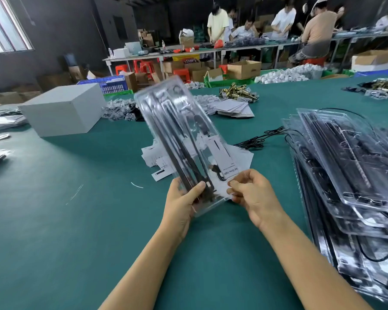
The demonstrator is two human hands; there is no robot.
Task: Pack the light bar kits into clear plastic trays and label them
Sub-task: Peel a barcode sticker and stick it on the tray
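Green matting covers your worktop (76, 220), and its left side gives you the most room: only a grey box (63, 108) stands well back there, with flat bagged stock at the far left edge. Your left hand (182, 202) grips the near end of the clear plastic tray (177, 135), thumb laid across the front and fingers curled behind, so the tray stands tilted up off the worktop with its far end leaning away to the left. That hold likely lets you look through the plastic and check that the black light bars (173, 139) sit in their channels. Your right hand (253, 193) pinches the tray's lower right corner between thumb and fingertips, just below the white label card (222, 157) that lies inside the tray; it looks as if you are pressing the edge closed or seating the card, though motion blur hides which. Behind the tray lies a loose heap of spare label cards (157, 162), close enough to reach. To the right, a stack of packed trays (349, 175) leans near the worktop's edge, with black cable (258, 139) trailing beside it; set the next one on squarely, since that pile seems ready to slide.
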